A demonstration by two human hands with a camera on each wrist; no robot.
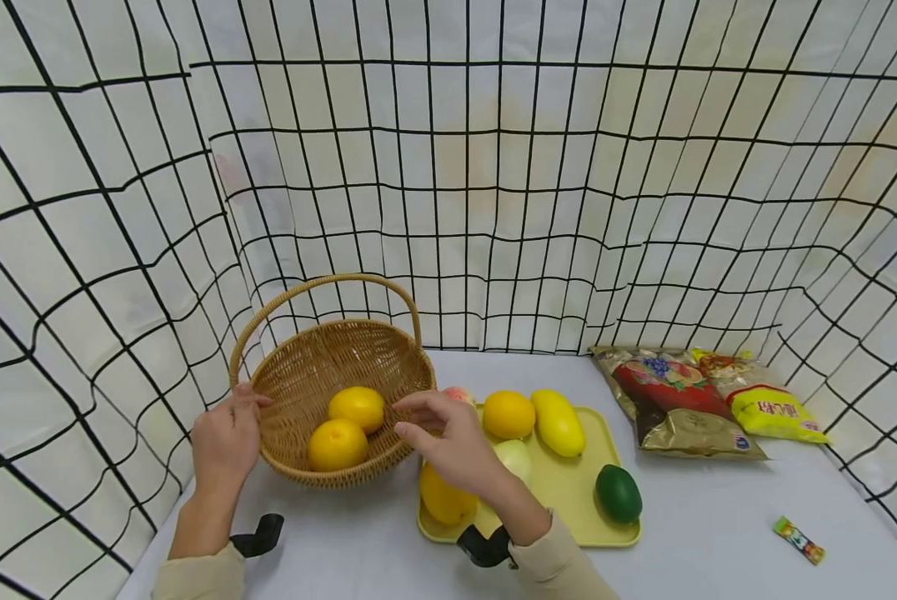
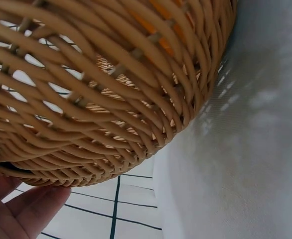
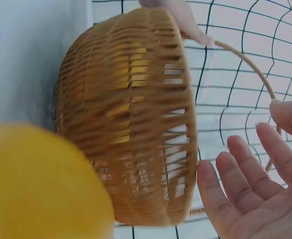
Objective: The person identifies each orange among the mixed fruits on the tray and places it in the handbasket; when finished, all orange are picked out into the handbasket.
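A wicker basket (image 1: 328,358) with an arched handle stands tilted toward me, holding two yellow-orange fruits, an upper one (image 1: 357,407) and a lower one (image 1: 338,445). At its left rim, near the foot of the handle, my left hand (image 1: 227,433) pinches the wicker edge; the left wrist view shows those fingertips (image 2: 46,204) against the basket's woven side. My right hand (image 1: 456,437) holds nothing and hovers by the right rim. Its fingers are spread and relaxed in the right wrist view, beside the basket (image 3: 136,114). Under that forearm, a large yellow fruit (image 1: 443,497) is partly hidden.
A yellow tray (image 1: 568,517) bears an orange (image 1: 508,414), a mango (image 1: 558,423), a pale green fruit (image 1: 516,457) and an avocado (image 1: 618,493). Behind my right hand peeks a pinkish fruit (image 1: 459,395). Two snack bags (image 1: 681,408) and a small packet (image 1: 799,539) lie right. Black netting surrounds the table.
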